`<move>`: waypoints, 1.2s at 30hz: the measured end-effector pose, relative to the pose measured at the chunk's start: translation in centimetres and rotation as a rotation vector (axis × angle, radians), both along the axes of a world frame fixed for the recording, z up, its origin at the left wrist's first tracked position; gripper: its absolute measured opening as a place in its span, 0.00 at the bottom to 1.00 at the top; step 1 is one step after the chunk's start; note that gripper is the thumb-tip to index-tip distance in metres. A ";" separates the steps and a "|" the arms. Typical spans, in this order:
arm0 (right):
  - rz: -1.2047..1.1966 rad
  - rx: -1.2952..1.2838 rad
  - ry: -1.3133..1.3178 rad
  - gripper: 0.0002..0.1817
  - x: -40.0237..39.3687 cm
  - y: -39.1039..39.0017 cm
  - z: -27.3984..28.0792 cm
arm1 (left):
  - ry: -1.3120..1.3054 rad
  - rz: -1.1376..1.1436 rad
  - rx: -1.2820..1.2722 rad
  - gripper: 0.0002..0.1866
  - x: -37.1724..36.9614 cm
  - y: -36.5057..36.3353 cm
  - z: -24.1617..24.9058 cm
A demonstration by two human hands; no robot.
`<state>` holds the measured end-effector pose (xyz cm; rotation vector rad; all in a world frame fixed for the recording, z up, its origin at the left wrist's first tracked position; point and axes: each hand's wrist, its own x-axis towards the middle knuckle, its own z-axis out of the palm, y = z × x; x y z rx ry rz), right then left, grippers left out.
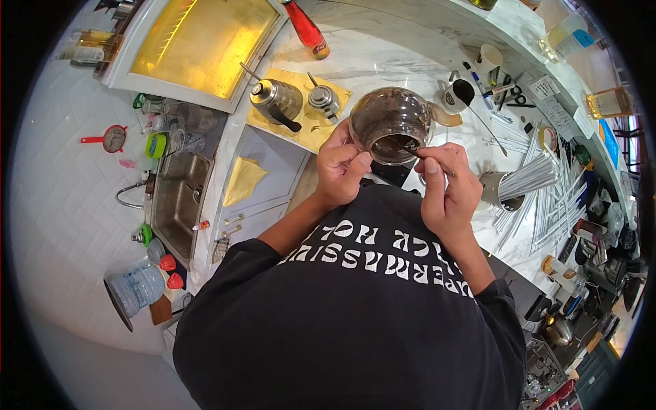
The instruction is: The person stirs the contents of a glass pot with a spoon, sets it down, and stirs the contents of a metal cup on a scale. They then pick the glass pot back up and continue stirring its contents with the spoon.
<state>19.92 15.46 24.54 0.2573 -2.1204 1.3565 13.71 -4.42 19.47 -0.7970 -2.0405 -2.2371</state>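
A round glass pot (389, 113) with a dark tint is tilted so that its mouth faces the body. My left hand (342, 167) grips its rim and side, thumb near the opening. In my right hand (451, 188) is a thin dark utensil (437, 162), pinched between thumb and fingers, with its far end in the pot's mouth. What the pot holds is too dark to make out. The pot's pale handle (445, 115) points right.
On a yellow cloth (283, 80) left of the pot stand a metal kettle (277, 102) and a small metal pot (323, 101). A red bottle (307, 31) stands behind. To the right are a cup (459, 96) and a straw holder (502, 191) amid scattered straws.
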 end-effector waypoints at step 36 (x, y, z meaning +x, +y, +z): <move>-0.235 -0.771 -0.236 0.15 -0.9 3.9 -3.2 | -0.240 0.234 0.017 0.13 -1.2 1.3 -3.7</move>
